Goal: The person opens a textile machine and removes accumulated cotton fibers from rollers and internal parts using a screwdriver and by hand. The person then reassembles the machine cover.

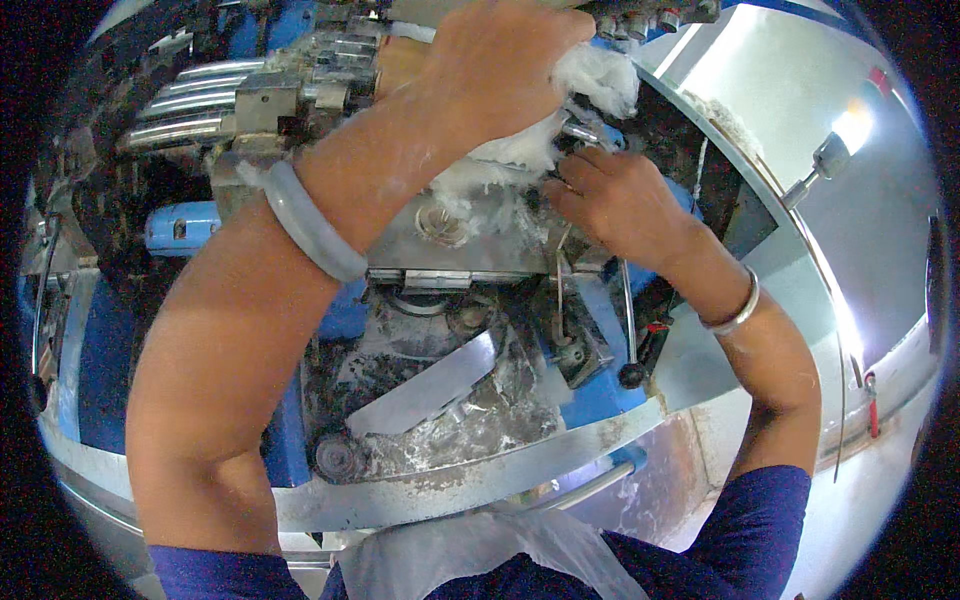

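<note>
My left hand (500, 75) reaches across the top of a metal machine, its fingers closed on a wad of white fluffy fibre (607, 82). Just below and to the right, my right hand (628, 208) is curled near a small shiny rod (578, 132); the fingertips are partly hidden, and what they grip cannot be made out. More loose white fibre (515, 155) lies between the hands, over a flat metal plate (480, 225). A grey bangle (305, 225) circles my left forearm, and a thinner one (738, 312) my right wrist.
Polished metal bars (200, 95) and blocks fill the upper left. A lever with a black knob (631, 374) stands below my right hand. Nearer, a slanted metal plate (430, 385) sits over a dusty machine bed with a curved pale rim (410, 505). A lamp (850, 128) shines at right.
</note>
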Available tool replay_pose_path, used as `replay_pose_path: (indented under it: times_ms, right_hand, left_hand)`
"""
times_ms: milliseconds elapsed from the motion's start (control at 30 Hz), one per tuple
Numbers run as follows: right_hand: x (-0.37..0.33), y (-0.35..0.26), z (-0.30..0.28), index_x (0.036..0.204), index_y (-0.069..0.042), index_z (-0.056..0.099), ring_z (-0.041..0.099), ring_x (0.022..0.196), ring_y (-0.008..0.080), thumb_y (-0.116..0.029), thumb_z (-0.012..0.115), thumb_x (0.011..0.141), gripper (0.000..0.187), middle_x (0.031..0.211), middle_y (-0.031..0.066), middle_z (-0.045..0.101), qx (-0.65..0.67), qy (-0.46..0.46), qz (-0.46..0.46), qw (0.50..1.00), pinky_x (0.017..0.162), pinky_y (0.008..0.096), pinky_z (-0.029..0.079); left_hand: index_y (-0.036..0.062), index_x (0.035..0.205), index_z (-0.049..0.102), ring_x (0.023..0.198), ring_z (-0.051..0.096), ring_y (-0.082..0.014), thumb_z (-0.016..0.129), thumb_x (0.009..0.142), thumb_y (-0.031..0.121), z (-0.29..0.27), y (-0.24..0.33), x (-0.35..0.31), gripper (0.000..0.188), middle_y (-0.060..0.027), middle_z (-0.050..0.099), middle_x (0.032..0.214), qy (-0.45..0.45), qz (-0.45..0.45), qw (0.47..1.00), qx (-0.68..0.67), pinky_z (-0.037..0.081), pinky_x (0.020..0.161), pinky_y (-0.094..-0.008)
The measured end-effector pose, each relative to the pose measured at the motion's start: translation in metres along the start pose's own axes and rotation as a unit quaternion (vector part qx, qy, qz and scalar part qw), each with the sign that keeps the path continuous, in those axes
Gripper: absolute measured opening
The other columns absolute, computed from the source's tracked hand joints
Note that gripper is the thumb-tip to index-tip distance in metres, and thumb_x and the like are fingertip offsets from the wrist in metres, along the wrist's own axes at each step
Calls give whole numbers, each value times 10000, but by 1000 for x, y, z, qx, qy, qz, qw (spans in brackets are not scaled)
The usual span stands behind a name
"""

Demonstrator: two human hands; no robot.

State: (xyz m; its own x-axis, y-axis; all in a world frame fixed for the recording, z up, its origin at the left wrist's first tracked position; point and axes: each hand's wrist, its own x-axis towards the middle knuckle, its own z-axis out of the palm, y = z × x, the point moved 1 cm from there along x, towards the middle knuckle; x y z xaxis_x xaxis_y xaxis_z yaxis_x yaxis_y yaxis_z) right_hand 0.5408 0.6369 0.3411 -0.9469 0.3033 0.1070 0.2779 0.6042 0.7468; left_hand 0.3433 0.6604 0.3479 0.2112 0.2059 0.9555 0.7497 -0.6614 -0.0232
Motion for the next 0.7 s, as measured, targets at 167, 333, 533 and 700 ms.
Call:
replay_pose_path:
  times_ms: [167, 333, 533, 700]
  right_hand:
    - [6, 21, 12, 778, -48, 608, 593, 804, 235, -123, 594, 705, 106, 812, 70, 567, -71, -29, -87, 993, 616, 347, 518]
    - [2, 12, -19, 700, -54, 606, 589, 808, 247, -118, 597, 685, 66, 798, 77, 569, -68, -141, -50, 986, 658, 336, 519]
    - [-21, -22, -92, 712, -65, 582, 580, 737, 227, -137, 623, 654, 101, 748, 71, 539, -33, -49, -38, 998, 562, 337, 498]
    - [-35, -62, -71, 751, -74, 574, 584, 700, 205, -167, 636, 624, 170, 746, 49, 529, 156, -30, -78, 984, 543, 335, 495]
  left_hand:
    - [37, 979, 572, 859, 619, -406, 626, 738, 131, -6, 6, -2, 264, -200, 637, 885, -20, 9, 1000, -8, 486, 735, -519]
    - [60, 962, 562, 887, 624, -402, 666, 726, 158, -15, 12, 1, 276, -180, 644, 907, -79, -45, 996, 1, 494, 741, -511]
    - [66, 993, 574, 916, 633, -384, 713, 710, 208, -22, 12, 0, 345, -171, 649, 931, -55, -43, 997, 12, 506, 775, -491]
    - [116, 956, 622, 891, 619, -370, 702, 736, 315, 2, 6, -4, 307, -128, 641, 920, -116, 47, 991, 44, 508, 748, -496]
